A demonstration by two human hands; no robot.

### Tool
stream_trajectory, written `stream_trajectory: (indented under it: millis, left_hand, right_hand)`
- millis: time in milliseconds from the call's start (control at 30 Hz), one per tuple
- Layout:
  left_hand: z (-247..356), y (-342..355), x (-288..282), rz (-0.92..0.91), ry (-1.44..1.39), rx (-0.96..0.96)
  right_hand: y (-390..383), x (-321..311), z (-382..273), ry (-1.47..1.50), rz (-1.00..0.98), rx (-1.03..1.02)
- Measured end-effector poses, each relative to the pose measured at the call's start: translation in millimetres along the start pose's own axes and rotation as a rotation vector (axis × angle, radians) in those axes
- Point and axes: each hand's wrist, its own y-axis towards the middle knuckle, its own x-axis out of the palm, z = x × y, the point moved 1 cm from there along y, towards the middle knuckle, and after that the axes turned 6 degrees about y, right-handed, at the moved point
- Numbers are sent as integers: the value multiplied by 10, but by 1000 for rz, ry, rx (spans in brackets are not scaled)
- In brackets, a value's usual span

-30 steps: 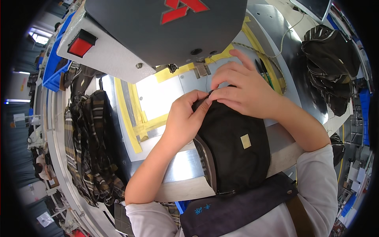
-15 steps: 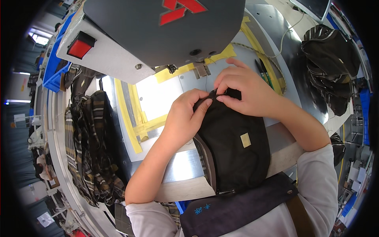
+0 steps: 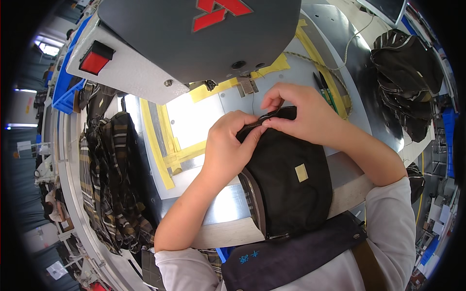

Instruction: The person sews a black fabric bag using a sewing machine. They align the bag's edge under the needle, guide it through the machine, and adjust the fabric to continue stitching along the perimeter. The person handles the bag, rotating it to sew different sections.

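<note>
A dark bag piece with a zipper along its left side and a small pale label lies over the near edge of the metal work plate. My left hand pinches its far edge between thumb and fingers. Just beside it, my right hand grips the same edge, where a dark strip is folded; exactly how the layers lie is hidden by my fingers. Both hands are close together, in front of the metal presser foot of a sewing machine.
Yellow tape borders the pale plate. Green-handled tweezers and a cord lie at the right. Plaid fabric pieces hang at the left, and dark bags are piled at the far right. A red switch sits on the machine.
My right fingers have curled in and shifted along the bag's edge, closer to my left thumb. The folded strip at the edge now shows more. The bag's body has barely moved.
</note>
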Motion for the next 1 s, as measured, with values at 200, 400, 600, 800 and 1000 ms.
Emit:
stream_trajectory:
  millis: [200,400,600,800,1000]
  left_hand:
    - [-4,-8,-9,165,12,252]
    - [-1,-18,-24,292,80,448]
    - [16,-38,-18,351,86,434]
    - [35,-41,-17,324,146,474]
    - [14,-30,-25,346,153,486]
  right_hand:
    - [-61,-1,-17,-224,-1,-437]
    - [-149,8,-91,-441,-3,-715]
    - [-169,28,-92,-510,39,-855]
    - [-180,35,-79,-561,56,-894]
    - [-170,-17,-128,-512,27,-769]
